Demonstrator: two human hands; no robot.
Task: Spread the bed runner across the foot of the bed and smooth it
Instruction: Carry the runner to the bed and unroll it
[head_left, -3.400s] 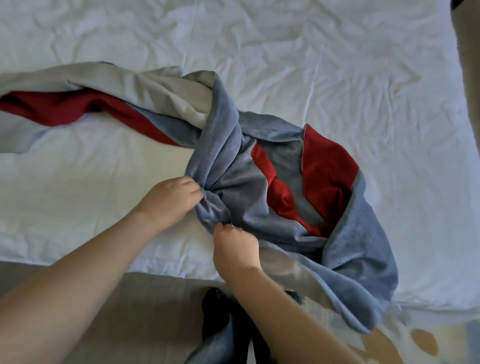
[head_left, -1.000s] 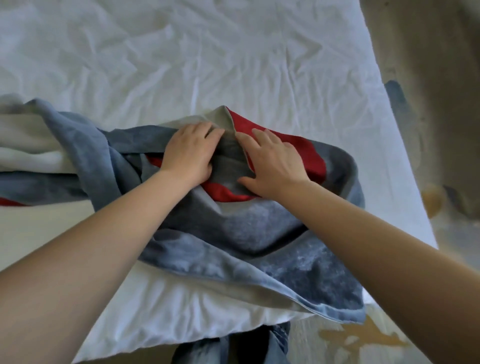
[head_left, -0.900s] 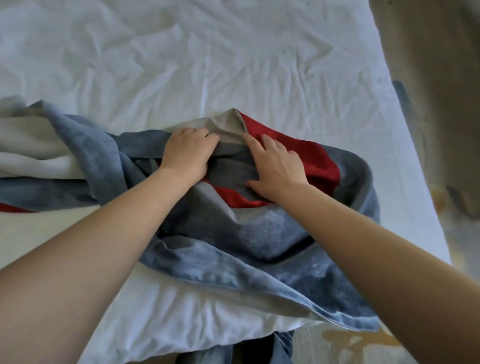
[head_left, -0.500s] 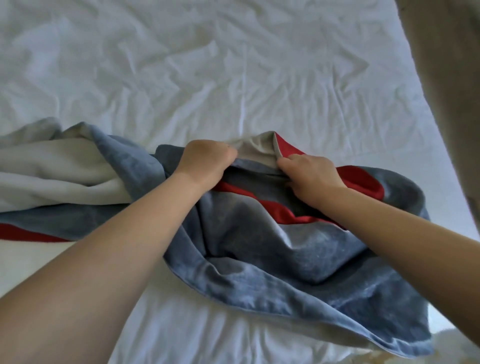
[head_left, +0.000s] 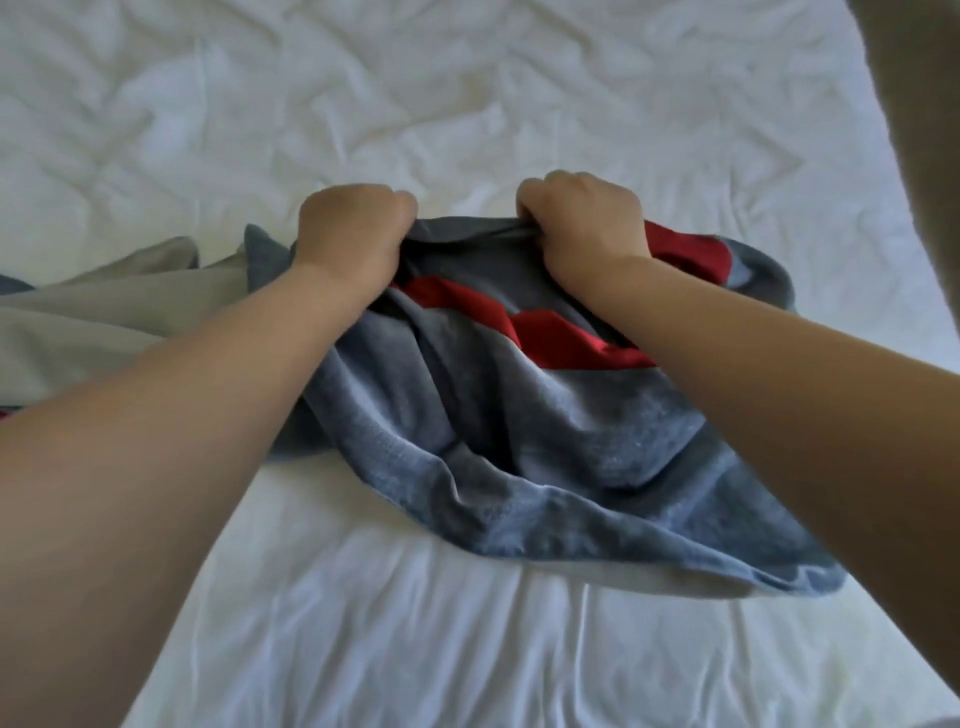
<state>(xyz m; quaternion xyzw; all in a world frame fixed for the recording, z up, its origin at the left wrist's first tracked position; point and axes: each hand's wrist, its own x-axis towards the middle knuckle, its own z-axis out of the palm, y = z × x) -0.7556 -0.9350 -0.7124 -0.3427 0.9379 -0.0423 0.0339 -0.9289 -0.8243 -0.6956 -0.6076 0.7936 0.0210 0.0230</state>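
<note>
The bed runner (head_left: 550, 447) is a blue-grey velvety cloth with a red band and a pale grey underside. It lies bunched and twisted on the white bed sheet (head_left: 467, 104). My left hand (head_left: 353, 234) grips the runner's far edge in a fist. My right hand (head_left: 587, 228) grips the same far edge a short way to the right, fingers curled over the fabric. The stretch of edge between my hands is pulled fairly taut. The runner's left part trails off the left side of the view, pale side up.
Wrinkled white sheet covers the bed on all sides of the runner. The bed's right edge (head_left: 893, 171) runs down the right side, with brownish floor (head_left: 924, 78) beyond it.
My hands went from lying on the bunched runner to gripping its far edge, then moved apart and farther up the bed, pulling the edge with them. The view shifted forward over the bed.
</note>
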